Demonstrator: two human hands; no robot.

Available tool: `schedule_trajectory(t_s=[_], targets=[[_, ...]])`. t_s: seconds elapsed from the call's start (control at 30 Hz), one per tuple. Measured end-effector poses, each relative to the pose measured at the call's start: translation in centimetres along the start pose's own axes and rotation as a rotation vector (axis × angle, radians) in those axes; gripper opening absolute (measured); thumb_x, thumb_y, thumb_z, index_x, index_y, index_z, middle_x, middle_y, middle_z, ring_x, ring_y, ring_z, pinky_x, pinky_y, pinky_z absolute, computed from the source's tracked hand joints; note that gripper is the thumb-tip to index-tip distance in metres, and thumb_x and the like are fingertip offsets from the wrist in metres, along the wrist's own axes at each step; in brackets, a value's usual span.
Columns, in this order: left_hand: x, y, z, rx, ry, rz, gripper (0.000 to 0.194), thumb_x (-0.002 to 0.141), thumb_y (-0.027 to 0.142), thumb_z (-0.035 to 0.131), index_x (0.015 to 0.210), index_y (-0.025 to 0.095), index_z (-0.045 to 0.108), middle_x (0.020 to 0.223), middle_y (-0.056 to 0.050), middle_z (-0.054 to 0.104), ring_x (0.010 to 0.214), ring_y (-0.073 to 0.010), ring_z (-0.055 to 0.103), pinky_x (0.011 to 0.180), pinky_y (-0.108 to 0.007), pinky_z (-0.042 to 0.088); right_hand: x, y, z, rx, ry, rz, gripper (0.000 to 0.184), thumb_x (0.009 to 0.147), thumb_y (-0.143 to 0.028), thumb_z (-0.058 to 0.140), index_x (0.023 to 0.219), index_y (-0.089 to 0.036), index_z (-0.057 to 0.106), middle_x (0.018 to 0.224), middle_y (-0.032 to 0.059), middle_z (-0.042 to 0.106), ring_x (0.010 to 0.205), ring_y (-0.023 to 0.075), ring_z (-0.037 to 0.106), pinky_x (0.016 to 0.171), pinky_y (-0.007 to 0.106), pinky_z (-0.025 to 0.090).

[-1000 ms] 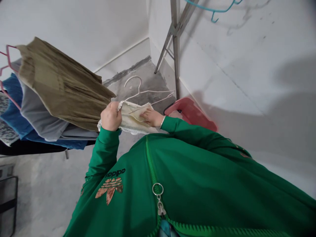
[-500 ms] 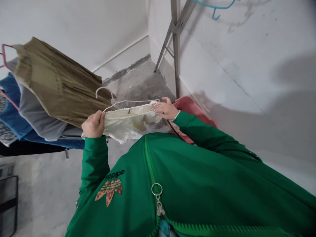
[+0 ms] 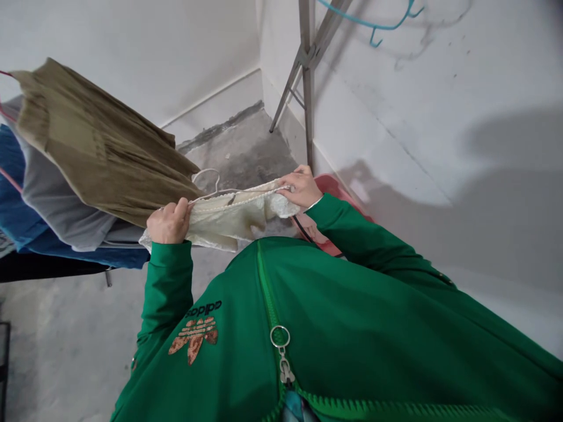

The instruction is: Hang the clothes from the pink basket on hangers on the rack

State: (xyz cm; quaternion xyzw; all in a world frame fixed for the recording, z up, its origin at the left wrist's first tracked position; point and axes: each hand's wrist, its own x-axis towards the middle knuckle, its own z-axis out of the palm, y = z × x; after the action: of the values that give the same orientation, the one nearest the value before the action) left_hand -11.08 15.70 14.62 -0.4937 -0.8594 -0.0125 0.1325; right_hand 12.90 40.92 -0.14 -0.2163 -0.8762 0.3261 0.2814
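A small cream lace-edged garment (image 3: 229, 218) is stretched along a thin white wire hanger (image 3: 210, 179). My left hand (image 3: 169, 220) is closed on the garment's left end. My right hand (image 3: 302, 186) pinches the right end together with the hanger's corner. The hanger's hook curls up just beyond the cloth, near the olive pleated garment (image 3: 94, 152). Both arms wear green jacket sleeves.
Olive, grey (image 3: 57, 202) and blue (image 3: 26, 225) clothes hang on the left. A metal rack leg (image 3: 307, 88) stands in the corner, with a teal hanger (image 3: 373, 23) above. A red basin (image 3: 325, 234) lies on the concrete floor behind my right arm.
The garment went from bunched between my hands to spread along the hanger. My hands moved apart, and the hanger came down from in front onto the cloth's top edge.
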Motion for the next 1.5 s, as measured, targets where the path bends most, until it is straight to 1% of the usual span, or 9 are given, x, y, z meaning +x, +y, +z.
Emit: schedule_trajectory(t_s=[0.13,0.33,0.53,0.7,0.9,1.07,1.23,1.37,1.5], targets=[[-0.2,0.0,0.4,0.027,0.073,-0.022,0.043,0.093,0.049,0.037,0.087,0.019,0.066,0.067,-0.007,0.050,0.064,-0.0189,0.047,0.059,-0.031,0.027,-0.4,-2.1,-2.2,0.068,-0.090,-0.230,0.027,0.083,-0.044,0.057,0.093,-0.021,0.064,0.090,0.0075,0.071,0.086,0.0220,0.062,0.096,0.047,0.035],[0.3,0.5,0.5,-0.017,0.173,-0.012,0.043,0.093,0.049,0.037,0.092,0.020,0.068,0.067,-0.007,0.052,0.062,-0.0177,0.045,0.059,-0.031,0.025,0.1,-3.4,-4.1,0.046,0.017,-0.162,0.051,0.090,-0.052,0.044,0.128,-0.019,0.052,0.128,0.0134,0.058,0.120,0.0272,0.050,0.102,0.045,0.036],[0.8,1.1,-0.1,-0.054,0.243,0.054,0.045,0.092,0.053,0.038,0.086,0.019,0.068,0.062,-0.005,0.046,0.057,-0.0166,0.040,0.058,-0.031,0.022,2.3,-0.2,-2.6,-0.291,-0.129,-0.184,0.039,0.092,-0.036,0.043,0.119,-0.013,0.060,0.111,0.0144,0.065,0.105,0.0285,0.053,0.094,0.046,0.036],[0.8,1.5,0.6,-0.095,0.272,0.022,0.047,0.093,0.053,0.036,0.084,0.018,0.067,0.062,-0.005,0.048,0.058,-0.0173,0.043,0.059,-0.031,0.024,3.3,-1.1,-2.7,-0.329,-0.121,-0.323,0.030,0.092,-0.026,0.039,0.097,-0.016,0.067,0.095,0.0113,0.068,0.097,0.0250,0.054,0.085,0.039,0.038],[1.0,3.1,2.6,-0.164,0.085,0.103,0.038,0.094,0.042,0.036,0.099,0.017,0.065,0.074,-0.008,0.057,0.070,-0.0203,0.053,0.064,-0.031,0.035,3.3,-4.1,-1.7,-0.313,-0.094,-0.405,0.034,0.096,-0.028,0.033,0.097,-0.015,0.065,0.090,0.0101,0.066,0.087,0.0207,0.058,0.073,0.031,0.039],[1.1,1.3,2.9,-0.082,-0.151,0.085,0.034,0.082,0.015,0.044,0.111,0.014,0.062,0.099,-0.015,0.060,0.086,-0.0261,0.058,0.071,-0.035,0.041,3.0,-3.9,-2.3,-0.360,-0.051,-0.302,0.037,0.098,-0.033,0.031,0.098,-0.016,0.064,0.086,0.0082,0.065,0.078,0.0185,0.059,0.064,0.028,0.037],[0.5,-0.7,3.3,-0.057,-0.136,-0.145,0.019,0.076,0.010,0.046,0.080,0.016,0.063,0.090,-0.013,0.058,0.086,-0.0275,0.058,0.069,-0.036,0.041,2.3,-3.5,-3.3,-0.413,-0.023,-0.284,0.036,0.097,-0.029,0.032,0.096,-0.016,0.066,0.081,0.0075,0.065,0.075,0.0190,0.059,0.062,0.030,0.037],[0.7,0.6,5.0,-0.206,-0.115,-0.207,0.014,0.081,0.019,0.049,0.091,0.018,0.059,0.095,-0.010,0.059,0.088,-0.0235,0.058,0.072,-0.032,0.043,1.8,-4.2,-3.9,-0.438,0.030,-0.305,0.033,0.095,-0.026,0.035,0.096,-0.017,0.066,0.082,0.0062,0.065,0.076,0.0183,0.060,0.060,0.029,0.036],[1.9,3.0,6.7,-0.313,-0.122,-0.295,0.037,0.081,0.038,0.057,0.111,0.016,0.052,0.107,-0.012,0.060,0.100,-0.0264,0.058,0.079,-0.034,0.046,1.6,-5.3,-4.8,-0.436,0.062,-0.292,0.030,0.095,-0.026,0.036,0.098,-0.018,0.066,0.081,0.0055,0.064,0.076,0.0172,0.059,0.059,0.028,0.035]])
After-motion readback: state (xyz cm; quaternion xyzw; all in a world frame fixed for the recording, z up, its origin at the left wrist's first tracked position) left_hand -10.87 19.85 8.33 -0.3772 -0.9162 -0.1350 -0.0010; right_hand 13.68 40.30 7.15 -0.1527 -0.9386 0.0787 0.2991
